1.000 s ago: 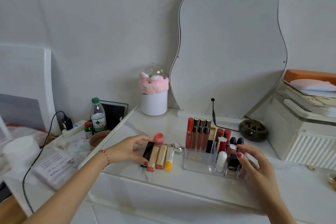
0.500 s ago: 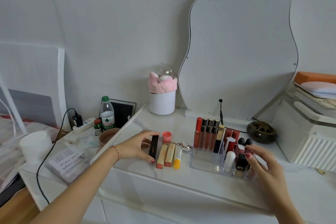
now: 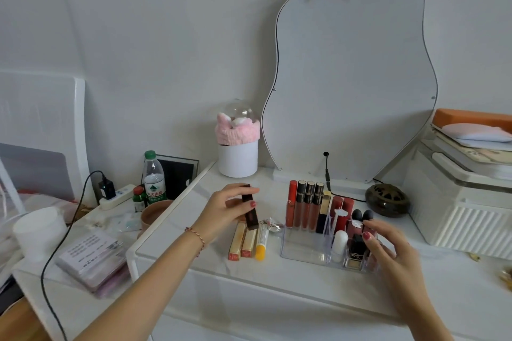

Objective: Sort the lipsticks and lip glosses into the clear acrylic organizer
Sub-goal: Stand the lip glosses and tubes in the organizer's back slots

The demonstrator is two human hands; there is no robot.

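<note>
Chinese characters reading "天山" are being shown on the green label of the water bottle [image 3: 154, 178]. A gold interlocked-letter monogram is being displayed on the black lipstick [image 3: 356, 253] in the organizer's front compartment. Print on the booklet [image 3: 92, 255] is being rendered too blurred for reading.

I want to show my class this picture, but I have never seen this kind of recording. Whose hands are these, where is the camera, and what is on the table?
The camera sits on a person's head, looking down at their own hands. The left hand holds a dark rectangular lipstick tube lifted off the white tabletop. The right hand touches the clear acrylic organizer, where red lip glosses stand upright. Two gold lipstick tubes and a yellow-ended lip balm lie beside it, unsorted.
</note>
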